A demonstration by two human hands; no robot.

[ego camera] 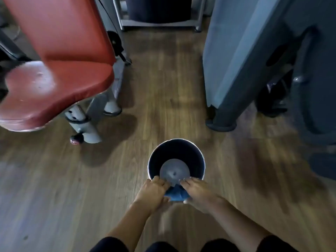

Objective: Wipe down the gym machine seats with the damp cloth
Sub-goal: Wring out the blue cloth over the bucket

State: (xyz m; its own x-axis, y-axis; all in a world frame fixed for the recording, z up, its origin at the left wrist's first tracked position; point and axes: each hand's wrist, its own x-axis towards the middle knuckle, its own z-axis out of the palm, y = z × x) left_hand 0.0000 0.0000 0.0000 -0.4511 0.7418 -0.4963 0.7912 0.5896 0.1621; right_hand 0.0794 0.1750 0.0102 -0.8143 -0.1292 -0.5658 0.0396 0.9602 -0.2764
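A blue cloth [175, 194] is bunched between both hands over the near rim of a dark bucket [197, 155] that stands on the wooden floor. My left hand [153, 192] grips the cloth's left end and my right hand [197, 190] grips its right end. The bucket's pale bottom shows inside. A red padded gym seat [51, 90] with its red backrest [60, 28] stands at the upper left, well away from the hands.
The seat's grey post and frame feet [85, 124] stand on the floor left of the bucket. A grey-blue machine housing [236, 60] rises on the right, with another frame [160, 22] at the top. Open wooden floor [163, 88] lies between them.
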